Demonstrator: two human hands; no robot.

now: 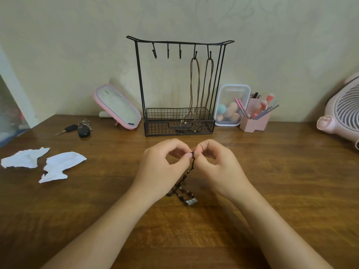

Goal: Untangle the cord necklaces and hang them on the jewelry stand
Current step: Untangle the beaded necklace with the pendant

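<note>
I wore the only camera on my head, above the near edge of the table [272, 171]. It looked forward and down across the top to the far edge and the wall [77, 45] behind. My left hand [161, 167] and right hand [217, 166] sat close under the lens at mid-frame. The wide angle also took in the table's left edge.

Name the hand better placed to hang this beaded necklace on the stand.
Probably the left hand: it and the right hand both pinch the necklace, but the free hooks are on its side.
</note>
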